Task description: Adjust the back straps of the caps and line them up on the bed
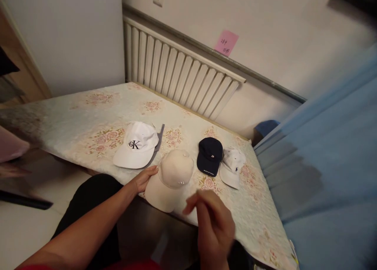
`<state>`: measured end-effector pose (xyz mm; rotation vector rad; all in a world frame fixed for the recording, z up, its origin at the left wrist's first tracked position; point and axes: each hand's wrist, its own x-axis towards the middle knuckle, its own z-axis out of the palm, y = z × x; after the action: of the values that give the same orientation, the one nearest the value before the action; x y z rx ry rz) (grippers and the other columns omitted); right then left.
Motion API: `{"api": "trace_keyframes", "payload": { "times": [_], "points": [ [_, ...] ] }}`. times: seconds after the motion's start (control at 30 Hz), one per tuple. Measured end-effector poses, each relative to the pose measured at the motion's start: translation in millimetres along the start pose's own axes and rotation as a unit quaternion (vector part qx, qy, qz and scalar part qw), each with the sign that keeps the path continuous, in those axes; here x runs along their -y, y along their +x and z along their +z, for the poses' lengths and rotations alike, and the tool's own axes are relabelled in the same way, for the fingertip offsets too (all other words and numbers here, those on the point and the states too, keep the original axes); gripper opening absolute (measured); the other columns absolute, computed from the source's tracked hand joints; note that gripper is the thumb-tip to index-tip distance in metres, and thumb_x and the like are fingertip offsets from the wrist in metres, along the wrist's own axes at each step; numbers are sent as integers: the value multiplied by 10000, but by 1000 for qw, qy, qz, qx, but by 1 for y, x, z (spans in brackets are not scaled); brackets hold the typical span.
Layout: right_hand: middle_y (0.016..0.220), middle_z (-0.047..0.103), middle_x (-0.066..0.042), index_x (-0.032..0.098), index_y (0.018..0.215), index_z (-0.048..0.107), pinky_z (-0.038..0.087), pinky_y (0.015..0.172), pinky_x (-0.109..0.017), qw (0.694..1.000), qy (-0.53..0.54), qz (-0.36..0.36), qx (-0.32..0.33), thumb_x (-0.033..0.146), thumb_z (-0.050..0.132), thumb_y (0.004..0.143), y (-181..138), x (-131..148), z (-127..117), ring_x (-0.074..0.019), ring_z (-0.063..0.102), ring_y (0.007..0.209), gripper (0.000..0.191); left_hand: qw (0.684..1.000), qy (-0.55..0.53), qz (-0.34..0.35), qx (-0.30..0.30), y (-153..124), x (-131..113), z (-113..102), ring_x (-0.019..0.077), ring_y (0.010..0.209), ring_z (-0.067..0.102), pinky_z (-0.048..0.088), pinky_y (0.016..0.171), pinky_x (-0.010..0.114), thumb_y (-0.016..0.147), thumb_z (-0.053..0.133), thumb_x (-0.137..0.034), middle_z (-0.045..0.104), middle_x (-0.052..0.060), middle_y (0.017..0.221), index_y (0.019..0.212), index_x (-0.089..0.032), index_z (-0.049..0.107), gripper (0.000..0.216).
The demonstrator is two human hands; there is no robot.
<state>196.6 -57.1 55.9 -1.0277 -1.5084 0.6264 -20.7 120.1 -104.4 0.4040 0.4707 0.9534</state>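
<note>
A beige baseball cap point(176, 172) sits near the front edge of the table, its brim towards me and small metal letters on its front. My left hand point(146, 179) grips the cap's left side, fingers closed at the brim. Just right of the brim, my right hand point(213, 219) is raised with curled fingers, slightly blurred; no object shows in it. Left of the beige cap lies a white cap point(138, 144) with black "CK" letters and a grey strap behind. A navy cap point(210, 154) and a white cap with a small dark logo point(232, 164) lie side by side at the right.
A floral cloth point(153, 106) covers the table. Behind it are a radiator point(179, 72) and a wall with a pink note point(226, 42). A blue curtain point(330, 152) hangs along the right side. Part of another person's arm point(11, 144) shows at the left edge.
</note>
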Motion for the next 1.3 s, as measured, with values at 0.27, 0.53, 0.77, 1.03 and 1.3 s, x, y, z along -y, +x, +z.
{"api": "trace_keyframes", "payload": {
  "times": [0.27, 0.53, 0.77, 1.03, 1.3],
  "points": [
    [599, 650, -2, 154, 814, 654, 500, 503, -272, 910, 97, 386, -113, 402, 724, 634, 7, -144, 12, -157, 623, 520, 314, 1000, -3, -11, 3, 1, 4, 0, 290, 869, 695, 523, 827, 427, 729, 719, -149, 712, 170, 980, 1150, -102, 606, 438],
    [716, 698, -47, 165, 835, 656, 550, 610, -326, 867, 270, 413, -74, 559, 691, 693, -33, -150, 26, -195, 668, 664, 420, 998, -25, -22, 48, -16, 22, 38, 301, 899, 683, 504, 847, 428, 768, 676, -151, 716, 153, 987, 1198, -143, 599, 436],
    [960, 733, -82, 221, 914, 703, 489, 954, -452, 871, 314, 365, -93, 466, 682, 715, -35, -132, 26, -274, 648, 1045, 316, 998, -17, -31, 57, -30, 28, 73, 339, 926, 673, 479, 873, 481, 753, 690, -151, 706, 156, 1045, 1178, -165, 616, 432],
    [965, 730, -78, 225, 890, 699, 511, 908, -444, 865, 330, 371, -72, 435, 673, 729, -38, -131, 24, -275, 656, 1018, 266, 997, -3, -47, 62, -43, 25, 104, 341, 814, 686, 480, 819, 514, 778, 676, -203, 726, 173, 955, 1222, -144, 612, 452],
    [1071, 716, -78, 236, 965, 693, 539, 836, -428, 861, 338, 378, -50, 426, 647, 760, -42, -126, 23, -280, 646, 1049, 283, 998, 52, -19, 26, -49, 23, 117, 341, 797, 686, 495, 764, 473, 747, 704, -175, 732, 168, 961, 1217, -139, 626, 478]
  ]
}}
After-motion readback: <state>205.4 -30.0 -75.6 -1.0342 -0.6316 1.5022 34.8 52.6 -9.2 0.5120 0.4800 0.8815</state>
